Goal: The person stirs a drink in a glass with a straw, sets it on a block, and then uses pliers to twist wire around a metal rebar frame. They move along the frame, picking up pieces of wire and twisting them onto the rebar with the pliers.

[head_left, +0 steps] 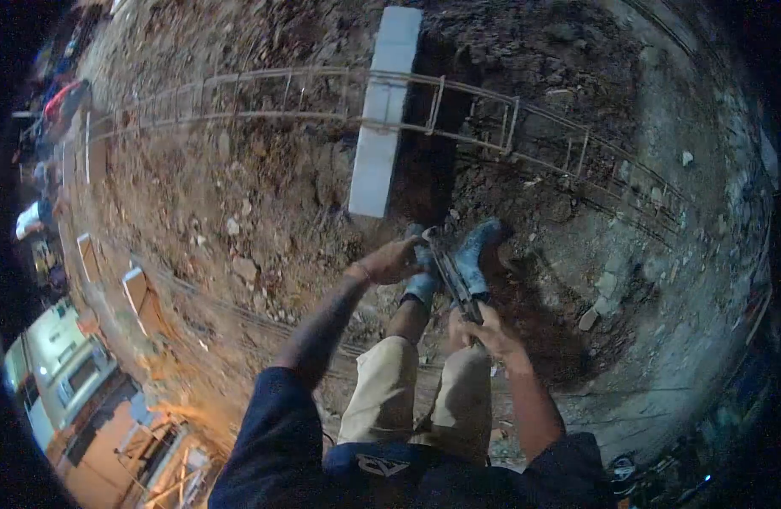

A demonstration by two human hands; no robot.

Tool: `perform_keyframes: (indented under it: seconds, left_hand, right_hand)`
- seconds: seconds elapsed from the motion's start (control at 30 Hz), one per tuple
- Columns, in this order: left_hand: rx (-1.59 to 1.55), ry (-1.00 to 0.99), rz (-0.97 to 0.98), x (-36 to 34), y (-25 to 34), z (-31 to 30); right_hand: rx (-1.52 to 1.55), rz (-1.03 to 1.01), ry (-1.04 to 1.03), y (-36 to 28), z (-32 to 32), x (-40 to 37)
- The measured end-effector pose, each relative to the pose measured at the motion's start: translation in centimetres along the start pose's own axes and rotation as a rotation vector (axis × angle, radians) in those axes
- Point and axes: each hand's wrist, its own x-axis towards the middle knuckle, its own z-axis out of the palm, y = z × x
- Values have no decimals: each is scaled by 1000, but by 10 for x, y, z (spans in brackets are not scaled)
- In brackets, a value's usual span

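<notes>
Low in front of my legs is a long dark metal tool (451, 276) with what look like two bars side by side; its exact kind is not clear. My right hand (496, 333) is closed around its lower end, near my knee. At the upper end, my left hand (394, 261) has its fingers bent together against the tool's tip, and part of that grip is hidden. Below the tool my two blue-grey boots (471, 259) stand on the dirt. Just beyond them a pale rectangular block (380, 144) lies under a long rebar cage (509, 127).
The rebar cage runs across the view above a dark trench (428, 161). Loose stones (246, 270) and rubble cover the uneven ground. Thin rods or wires (263, 318) lie at left, near upright bricks (140, 297). A pale vehicle (64, 360) stands at far left.
</notes>
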Motion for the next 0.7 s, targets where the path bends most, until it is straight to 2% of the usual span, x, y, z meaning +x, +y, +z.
perform_keyframes:
  seconds: [0.03,0.1,0.13,0.2,0.27,0.33,0.37,0.4,0.43,0.47,0.5,0.53,0.57,0.6,0.67,0.7]
  left_hand:
    - [24,38,18,-8,-16,-1]
    - [101,143,91,-27,-35,-9]
    - [80,155,71,-37,-35,-9]
    - [-413,287,-111,-48,-36,-12]
    - [-338,434,-115,-56,-52,-12]
    - [-960,487,-113,-73,-56,-21]
    - [-820,693,-43,-70,-79,-16]
    - [-831,715,-48,-75,-89,-20]
    - [-969,727,-46,-80,-92,-27]
    - [-1105,735,-42,-88,-90,-35]
    - [-1260,754,-125,-97,-64,-45]
    - [-1266,771,-130,-101,-64,-47]
    - [-1419,646,26,-103,-66,-49]
    - [-1561,509,187,-103,-67,-49]
    - [-1619,498,191,-107,-44,-56]
    - [-1689,462,216,-107,-40,-57]
  right_hand:
    - [-311,138,243,-4,2,8]
    - [-307,185,439,-30,39,25]
    - [-309,216,429,-42,56,36]
    - [-167,475,349,-58,73,63]
    - [-130,468,288,-54,84,78]
    - [-409,453,307,-50,92,88]
    - [-420,472,294,-50,90,95]
    - [-694,490,188,-50,87,102]
    - [-964,498,71,-50,84,111]
    - [-971,511,51,-45,79,120]
    - [-1195,478,159,-35,72,129]
    - [-1416,434,269,-24,63,138]
    - [-1485,160,302,-15,56,156]
    - [-1638,-4,380,-7,45,177]
    - [-1813,-381,542,-7,45,233]
    - [-1796,-383,610,-8,44,260]
